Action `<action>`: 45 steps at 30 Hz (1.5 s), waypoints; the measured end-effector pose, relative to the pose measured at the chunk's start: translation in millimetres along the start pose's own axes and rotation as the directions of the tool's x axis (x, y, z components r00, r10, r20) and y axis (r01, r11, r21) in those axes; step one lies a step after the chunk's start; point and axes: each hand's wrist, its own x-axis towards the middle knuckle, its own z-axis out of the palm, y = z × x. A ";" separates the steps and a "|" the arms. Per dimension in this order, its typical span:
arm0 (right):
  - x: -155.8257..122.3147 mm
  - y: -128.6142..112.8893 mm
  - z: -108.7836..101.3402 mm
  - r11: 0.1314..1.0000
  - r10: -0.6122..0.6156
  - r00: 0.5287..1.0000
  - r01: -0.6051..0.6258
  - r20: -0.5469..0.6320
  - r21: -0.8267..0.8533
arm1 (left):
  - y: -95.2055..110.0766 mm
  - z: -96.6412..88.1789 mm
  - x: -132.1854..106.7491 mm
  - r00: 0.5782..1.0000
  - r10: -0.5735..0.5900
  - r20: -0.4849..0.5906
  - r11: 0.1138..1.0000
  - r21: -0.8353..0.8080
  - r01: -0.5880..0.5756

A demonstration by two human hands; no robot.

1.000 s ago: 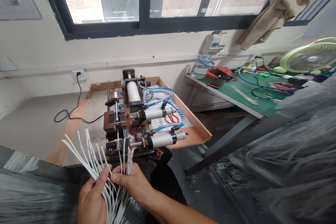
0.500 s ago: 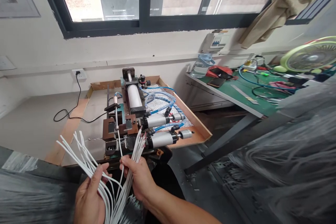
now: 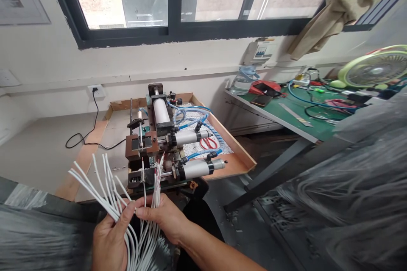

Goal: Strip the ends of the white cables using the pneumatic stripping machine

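My left hand [image 3: 111, 237] is closed around a fan of white cables [image 3: 92, 188], whose plain cut ends spread up and left. My right hand [image 3: 167, 220] grips another bundle of white cables [image 3: 155, 197]; several of its ends show reddish bare tips. Its thumb and the left fingertips almost meet at a single cable. Another single cable [image 3: 143, 182] stands upright at the front of a pneumatic wire-stripping machine [image 3: 162, 112], its reddish tip just below the brown jaw blocks [image 3: 141, 146]. The lower parts of both bundles run down between my hands.
The machine sits in a wooden-edged tray [image 3: 233, 139] with blue air hoses. On the right, a green table [image 3: 286, 112] carries a water jug [image 3: 243, 79], a phone and a green fan [image 3: 378, 67]. Plastic-wrapped cable bundles [image 3: 349, 194] lie at both sides.
My right hand has shifted left and down to meet my left hand. The machine's brown jaw blocks have come together, its right cylinders have shifted left, and a cable's reddish tip now shows.
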 end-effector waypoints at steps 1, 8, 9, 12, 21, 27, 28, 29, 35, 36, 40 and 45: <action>-0.3 1.6 -0.7 1.000 -0.018 1.000 0.018 -0.006 -0.004 | -0.5 -0.2 0.2 1.000 -0.002 0.014 1.000 0.013 0.002; -7.7 14.2 -4.0 0.959 -0.256 0.950 0.227 -0.177 -0.170 | -3.8 -3.3 -1.1 0.996 -0.047 0.072 0.999 -0.012 0.048; -8.4 15.0 -4.1 0.955 -0.272 0.938 0.235 -0.215 -0.182 | -4.2 -3.7 -1.3 0.996 -0.054 0.073 0.998 -0.025 0.056; -8.0 14.9 -3.2 0.962 -0.257 0.917 0.214 -0.306 -0.167 | -5.4 -4.9 -1.0 0.993 -0.087 0.078 0.994 -0.064 0.092; 3.0 1.4 5.9 0.997 -0.076 0.902 0.080 -0.424 -0.009 | 1.8 -2.5 -2.6 0.988 -0.105 0.117 0.986 -0.120 0.119; 0.5 -2.0 0.9 1.000 -0.007 0.980 0.004 -0.197 -0.016 | 4.9 -1.5 -3.8 0.994 -0.041 0.098 0.989 -0.136 0.054; -0.5 -2.6 -1.0 0.999 -0.006 0.991 0.002 -0.133 -0.037 | 4.7 -1.5 -3.7 0.995 -0.037 0.088 0.989 -0.142 0.049; -1.4 -3.1 -3.0 0.998 -0.004 0.997 -0.001 -0.081 -0.062 | 4.4 -1.6 -3.5 0.996 -0.038 0.080 0.988 -0.146 0.049; -5.9 3.8 -9.5 0.988 -0.034 0.999 0.033 -0.002 -0.149 | 4.1 -0.3 -4.2 0.989 -0.087 0.120 0.981 -0.164 0.106; -6.7 6.1 -9.4 0.987 -0.052 0.999 0.050 -0.011 -0.151 | 5.1 0.3 -4.6 0.987 -0.097 0.125 0.979 -0.165 0.117; -7.4 11.9 -8.2 0.984 -0.147 0.971 0.124 -0.189 -0.128 | 10.8 2.2 -6.2 0.985 -0.136 0.102 0.973 -0.176 0.152; -1.4 7.9 -5.4 0.989 -0.148 0.920 0.143 -0.364 -0.041 | 14.9 2.8 -6.6 0.983 -0.170 0.067 0.963 -0.199 0.180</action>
